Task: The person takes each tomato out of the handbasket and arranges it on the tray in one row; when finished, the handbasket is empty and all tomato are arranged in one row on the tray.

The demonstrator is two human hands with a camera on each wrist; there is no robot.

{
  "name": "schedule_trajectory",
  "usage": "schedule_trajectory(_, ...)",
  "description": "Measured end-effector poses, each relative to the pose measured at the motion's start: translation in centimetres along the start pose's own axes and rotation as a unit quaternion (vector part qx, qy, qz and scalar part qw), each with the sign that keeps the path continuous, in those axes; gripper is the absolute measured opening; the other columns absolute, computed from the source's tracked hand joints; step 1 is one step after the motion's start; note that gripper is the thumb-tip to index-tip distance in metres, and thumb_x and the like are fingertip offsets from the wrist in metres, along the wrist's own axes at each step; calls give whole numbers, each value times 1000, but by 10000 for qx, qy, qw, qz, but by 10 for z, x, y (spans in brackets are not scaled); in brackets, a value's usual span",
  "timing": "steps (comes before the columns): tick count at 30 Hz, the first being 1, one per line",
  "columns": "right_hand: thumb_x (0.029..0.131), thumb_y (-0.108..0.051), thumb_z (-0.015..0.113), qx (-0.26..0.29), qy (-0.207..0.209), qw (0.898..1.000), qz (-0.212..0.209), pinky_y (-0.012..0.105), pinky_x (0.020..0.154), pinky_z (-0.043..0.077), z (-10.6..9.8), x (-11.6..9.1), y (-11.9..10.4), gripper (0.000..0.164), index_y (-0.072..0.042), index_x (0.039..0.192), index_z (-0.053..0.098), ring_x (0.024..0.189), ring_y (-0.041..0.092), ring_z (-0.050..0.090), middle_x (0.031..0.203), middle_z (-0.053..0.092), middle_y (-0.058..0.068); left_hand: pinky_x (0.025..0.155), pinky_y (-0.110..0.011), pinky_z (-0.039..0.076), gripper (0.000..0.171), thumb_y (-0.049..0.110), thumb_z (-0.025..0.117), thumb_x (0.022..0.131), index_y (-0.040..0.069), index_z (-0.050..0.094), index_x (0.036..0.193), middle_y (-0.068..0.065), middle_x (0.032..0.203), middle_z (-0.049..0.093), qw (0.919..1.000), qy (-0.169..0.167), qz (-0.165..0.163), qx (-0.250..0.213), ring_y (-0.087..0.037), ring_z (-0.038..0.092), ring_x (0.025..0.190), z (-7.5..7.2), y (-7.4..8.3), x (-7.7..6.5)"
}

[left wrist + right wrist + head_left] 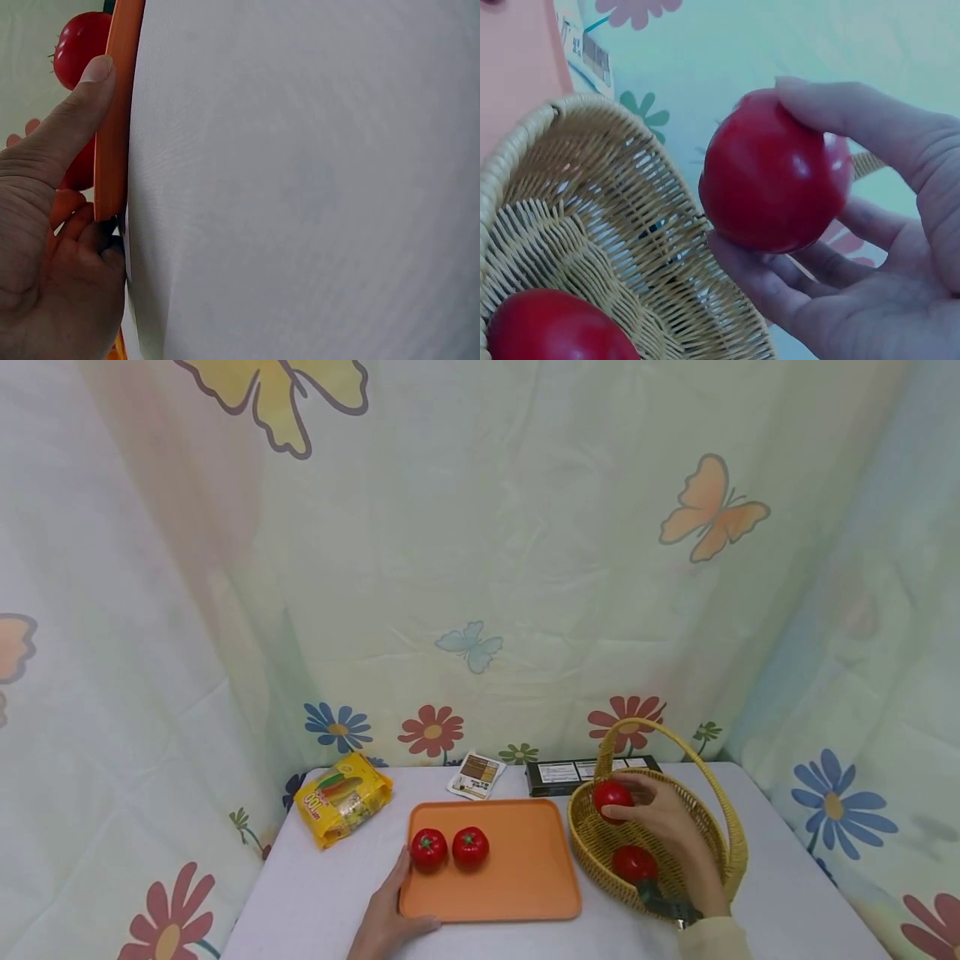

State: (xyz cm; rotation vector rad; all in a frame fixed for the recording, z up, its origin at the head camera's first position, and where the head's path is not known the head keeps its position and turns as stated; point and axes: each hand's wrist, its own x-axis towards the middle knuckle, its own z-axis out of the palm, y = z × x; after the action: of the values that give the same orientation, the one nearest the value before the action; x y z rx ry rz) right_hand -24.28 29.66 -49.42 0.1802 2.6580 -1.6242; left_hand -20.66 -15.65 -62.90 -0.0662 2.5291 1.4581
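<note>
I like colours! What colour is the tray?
Orange. The tray shows best in the head view.

Right hand (660, 818) fingers curled, left hand (390, 914) flat.

Glossy red tomato (611, 797), lifted above wicker basket (592, 843)

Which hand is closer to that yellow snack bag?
Left. The left hand rests at the orange tray's near-left corner, close below the yellow snack bag; the right hand is over the basket.
</note>
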Motion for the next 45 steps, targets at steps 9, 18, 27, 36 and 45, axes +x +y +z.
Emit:
schedule_trajectory(9, 92, -25, 88, 138, -325, 9993, -105, 42, 93, 66, 8, -6, -6, 75, 6, 151, 55, 121, 40, 61, 138, 65, 28, 126, -72, 27, 137, 39, 104, 65, 4, 24, 171, -22, 176, 26, 10000, -21, -24, 6, -53, 24, 159, 1, 1, -2)
schedule_trajectory(18, 90, -19, 90, 380, -291, 9981, -395, 43, 94, 67, 27, -7, -9, 71, 7, 147, 57, 119, 39, 67, 139, 66, 29, 125, -73, 27, 137, 39, 104, 65, 4, 25, 171, -22, 176, 27, 10000, 8, -15, 1, -54, 24, 159, 1, 0, -1)
schedule_trajectory(27, 88, -14, 90, 629, -584, 9945, -608, 47, 96, 67, 54, -6, -20, 70, 6, 146, 57, 123, 44, 66, 140, 65, 29, 126, -72, 27, 138, 39, 104, 64, 4, 24, 171, -23, 176, 26, 10000, -12, 4, 9, -54, 24, 158, 0, 0, -2)
schedule_trajectory(36, 87, -15, 92, 652, -803, 9916, -771, 48, 96, 67, 76, 0, -20, 66, 5, 143, 62, 119, 38, 67, 135, 69, 24, 126, -73, 27, 138, 40, 104, 64, 5, 24, 171, -22, 176, 26, 10000, -47, -28, -42, -54, 24, 159, 0, -2, 0)
schedule_trajectory(45, 81, -7, 93, 889, -777, 9892, -866, 50, 98, 66, 98, 2, -20, 63, 1, 135, 63, 123, 42, 65, 136, 66, 24, 125, -73, 26, 139, 41, 104, 63, 6, 24, 171, -21, 176, 26, 10000, -29, -23, -72, -54, 24, 159, 0, -2, 1)
